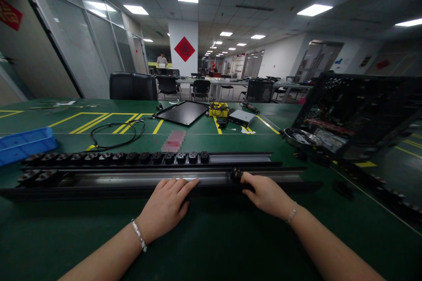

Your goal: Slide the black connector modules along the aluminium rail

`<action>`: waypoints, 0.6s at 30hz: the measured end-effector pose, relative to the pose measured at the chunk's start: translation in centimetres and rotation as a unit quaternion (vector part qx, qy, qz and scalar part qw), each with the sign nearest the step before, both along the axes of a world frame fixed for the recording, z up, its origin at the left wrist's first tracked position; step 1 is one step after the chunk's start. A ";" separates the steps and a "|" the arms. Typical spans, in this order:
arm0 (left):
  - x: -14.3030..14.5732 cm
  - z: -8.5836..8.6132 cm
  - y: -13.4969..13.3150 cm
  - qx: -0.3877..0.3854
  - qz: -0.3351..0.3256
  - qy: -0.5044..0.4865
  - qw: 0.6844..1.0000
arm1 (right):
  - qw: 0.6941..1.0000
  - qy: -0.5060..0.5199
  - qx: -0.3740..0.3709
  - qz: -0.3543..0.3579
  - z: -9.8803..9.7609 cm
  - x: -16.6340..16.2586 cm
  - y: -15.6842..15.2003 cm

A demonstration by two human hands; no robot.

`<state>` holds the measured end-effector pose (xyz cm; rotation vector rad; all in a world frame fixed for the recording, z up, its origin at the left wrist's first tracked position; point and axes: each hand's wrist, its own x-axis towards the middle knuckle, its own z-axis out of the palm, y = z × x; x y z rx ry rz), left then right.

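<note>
Two long black power-strip rails lie across the green table. The near rail (pixel 132 181) has a bare metal channel and two socket modules at its left end. My left hand (pixel 166 206) rests flat on its front edge, fingers stretched out. My right hand (pixel 263 193) pinches a small black socket module (pixel 236 174) sitting in the near rail's channel. The far rail (pixel 237 158) carries a row of several black socket modules (pixel 115 157) along its left part.
A blue plastic bin (pixel 26 142) sits at the left. A black cable (pixel 118 134), a dark flat panel (pixel 183 112), a yellow item (pixel 218 109) and a grey box (pixel 241 117) lie farther back. A black crate (pixel 359 109) stands at the right. A person stands far behind.
</note>
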<state>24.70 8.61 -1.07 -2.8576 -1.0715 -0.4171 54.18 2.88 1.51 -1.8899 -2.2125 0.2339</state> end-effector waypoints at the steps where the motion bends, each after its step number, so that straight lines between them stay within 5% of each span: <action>1: 0.0 0.0 0.0 -0.001 0.000 0.000 1.000 | 1.000 0.001 -0.001 0.000 0.0 0.0 0.0; 18: 0.1 0.1 -0.1 -0.013 -0.002 -0.005 1.000 | 1.000 -0.012 -0.009 0.021 0.3 0.6 -0.1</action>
